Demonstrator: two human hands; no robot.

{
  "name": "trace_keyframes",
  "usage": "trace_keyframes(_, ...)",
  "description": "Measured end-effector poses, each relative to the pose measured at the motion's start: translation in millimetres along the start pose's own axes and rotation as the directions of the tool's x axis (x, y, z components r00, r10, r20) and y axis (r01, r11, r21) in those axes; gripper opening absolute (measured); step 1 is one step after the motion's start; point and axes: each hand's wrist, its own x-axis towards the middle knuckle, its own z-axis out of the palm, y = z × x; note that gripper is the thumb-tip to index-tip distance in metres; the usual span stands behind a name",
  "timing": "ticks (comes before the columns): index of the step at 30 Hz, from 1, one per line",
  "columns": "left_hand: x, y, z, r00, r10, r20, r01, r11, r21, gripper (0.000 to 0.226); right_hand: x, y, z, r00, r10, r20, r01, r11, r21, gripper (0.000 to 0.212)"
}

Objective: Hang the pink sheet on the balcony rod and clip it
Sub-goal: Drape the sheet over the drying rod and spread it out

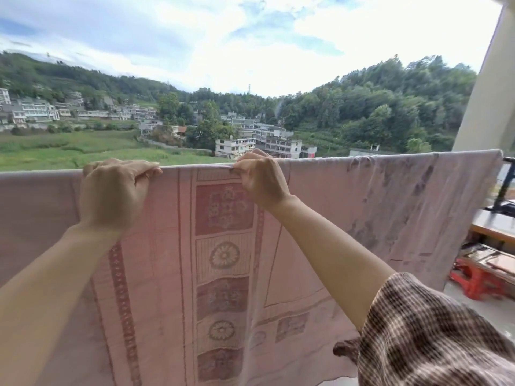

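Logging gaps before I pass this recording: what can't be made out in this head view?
Balcony rod: hidden under the draped pink sheet.
Clips: none seen; the left hand and right hand cover the top fold they grip.
Sheet's bottom and left end: cut off by frame edges.
Clutter on the red stool: blurred.

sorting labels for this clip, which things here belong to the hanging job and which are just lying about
Part of the job: pink sheet, draped over the rod it hides; left hand and right hand, both gripping its top edge. No clips visible.
Just lying about: red stool; wooden boards; white pillar.
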Motion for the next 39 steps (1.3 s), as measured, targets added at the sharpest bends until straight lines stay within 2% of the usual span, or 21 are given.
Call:
trace_keyframes(4,-11.6,-1.1,-0.6,0.992,0.010,-0.123,-0.011,1.000,-0.008,0.021,-9.4,-7.1,2.3,0.996,-0.039,-0.077,0.039,0.999,0.009,0.008)
trace_keyframes(6,-18.8,-2.2,2.3,0.991,0.030,-0.130,-0.034,0.999,-0.032,0.028,-17.0,-6.0,3.4,0.995,-0.068,-0.075,0.068,0.998,-0.009,0.015)
trace_keyframes(10,-28.1,17.9,23.7,0.998,0.064,0.002,-0.064,0.998,0.013,0.040,-49.1,9.0,3.4,0.996,-0.032,0.082,0.039,0.996,-0.079,0.040)
trace_keyframes(14,-48.7,80.6,65.7,0.962,0.206,0.177,-0.205,0.978,-0.021,0.043,-99.5,49.5,-10.7,0.979,0.122,0.164,-0.111,0.991,-0.072,0.039)
trace_keyframes(16,-58.5,113.7,93.5,0.939,0.214,0.270,-0.202,0.977,-0.071,0.046,-124.0,81.5,-25.6,0.956,0.213,0.203,-0.197,0.976,-0.097,0.041)
trace_keyframes(23,-70.2,262.9,204.3,0.843,0.276,0.462,-0.180,0.954,-0.241,0.059,-206.2,223.3,-108.8,0.822,0.513,0.246,-0.456,0.853,-0.254,0.037)
trace_keyframes(28,-51.5,417.8,281.8,0.821,0.196,0.537,0.017,0.931,-0.364,0.057,-253.1,341.4,-189.2,0.669,0.680,0.300,-0.552,0.725,-0.412,0.038)
trace_keyframes(34,-36.8,569.0,354.8,0.730,0.271,0.628,0.013,0.912,-0.409,0.059,-298.2,460.1,-271.8,0.533,0.804,0.263,-0.661,0.590,-0.464,0.047)
trace_keyframes(39,-16.3,658.2,422.2,0.688,0.282,0.669,0.035,0.908,-0.418,0.058,-323.0,549.2,-313.4,0.496,0.842,0.212,-0.724,0.536,-0.434,0.048)
